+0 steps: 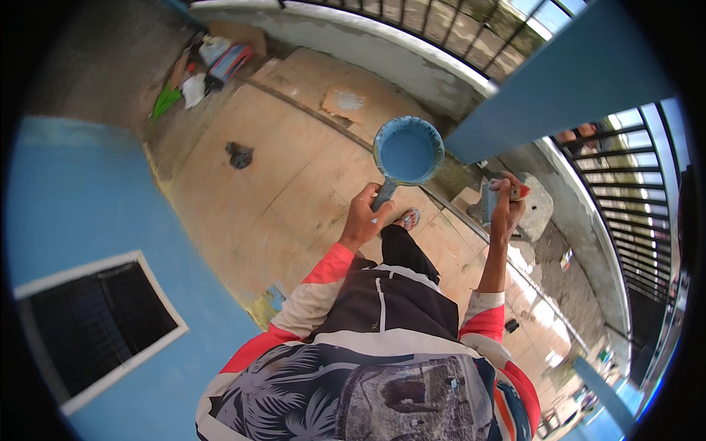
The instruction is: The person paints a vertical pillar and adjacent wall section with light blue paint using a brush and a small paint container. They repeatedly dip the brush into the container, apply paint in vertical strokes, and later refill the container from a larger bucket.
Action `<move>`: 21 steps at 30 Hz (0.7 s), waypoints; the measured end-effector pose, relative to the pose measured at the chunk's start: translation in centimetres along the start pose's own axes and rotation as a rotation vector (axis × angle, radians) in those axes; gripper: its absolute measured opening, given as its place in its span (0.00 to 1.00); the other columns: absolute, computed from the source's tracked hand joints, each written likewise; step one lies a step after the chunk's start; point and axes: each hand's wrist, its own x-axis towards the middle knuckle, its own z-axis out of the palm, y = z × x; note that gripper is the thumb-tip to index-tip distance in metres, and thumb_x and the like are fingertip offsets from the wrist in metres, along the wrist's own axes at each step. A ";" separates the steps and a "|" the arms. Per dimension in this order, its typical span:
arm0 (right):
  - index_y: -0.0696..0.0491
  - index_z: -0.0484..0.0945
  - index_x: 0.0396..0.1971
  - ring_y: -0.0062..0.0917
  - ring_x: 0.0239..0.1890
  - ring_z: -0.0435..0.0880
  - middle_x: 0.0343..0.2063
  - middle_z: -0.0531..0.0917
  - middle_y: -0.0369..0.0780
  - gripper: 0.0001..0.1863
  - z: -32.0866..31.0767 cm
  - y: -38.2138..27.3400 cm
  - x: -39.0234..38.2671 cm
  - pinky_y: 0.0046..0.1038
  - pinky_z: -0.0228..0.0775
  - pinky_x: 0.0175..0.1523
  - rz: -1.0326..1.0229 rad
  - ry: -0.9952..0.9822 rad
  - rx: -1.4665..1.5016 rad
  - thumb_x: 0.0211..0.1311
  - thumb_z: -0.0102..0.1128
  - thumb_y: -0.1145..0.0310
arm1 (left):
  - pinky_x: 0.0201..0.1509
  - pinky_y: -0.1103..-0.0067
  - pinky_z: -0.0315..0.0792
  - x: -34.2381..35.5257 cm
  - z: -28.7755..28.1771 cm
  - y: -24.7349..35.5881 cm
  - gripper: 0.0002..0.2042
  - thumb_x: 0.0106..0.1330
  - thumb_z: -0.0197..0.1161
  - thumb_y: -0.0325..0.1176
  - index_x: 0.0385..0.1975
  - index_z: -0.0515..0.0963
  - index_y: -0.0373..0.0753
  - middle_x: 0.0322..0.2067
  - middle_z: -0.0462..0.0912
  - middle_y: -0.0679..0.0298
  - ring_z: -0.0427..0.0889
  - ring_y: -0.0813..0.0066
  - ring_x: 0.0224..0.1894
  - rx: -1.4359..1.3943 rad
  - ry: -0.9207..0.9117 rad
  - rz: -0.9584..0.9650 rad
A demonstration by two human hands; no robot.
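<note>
My left hand (362, 219) is closed round the handle of a paint-smeared dipper (385, 192), held out in front of me. Blue paint (407, 153) fills much of its round bowl. Off to the right, my right hand (506, 209) grips a paintbrush (490, 203) by its handle, whose red end shows past the fingers. The brush head is coated in blue and points left, apart from the dipper. Beyond the brush rises a blue pillar (544, 95).
A blue wall (88, 191) with a white-framed window (110, 323) stands at left. Bags and scraps (213, 66) lie at the far left corner. A crumpled black bag (239, 155) is on the tiled floor (294, 162). A low wall with black railings (625, 198) runs along the right, near a concrete block (535, 209).
</note>
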 end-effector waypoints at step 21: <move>0.63 0.87 0.35 0.16 0.24 0.78 0.19 0.83 0.37 0.19 30.3 -10.4 -31.6 0.25 0.69 0.29 0.028 -1.304 -0.120 0.65 0.71 0.58 | 0.12 0.75 0.61 -19.0 -18.6 -4.5 0.11 0.81 0.43 0.38 0.40 0.68 0.37 0.15 0.71 0.61 0.69 0.73 0.09 -0.445 0.952 0.056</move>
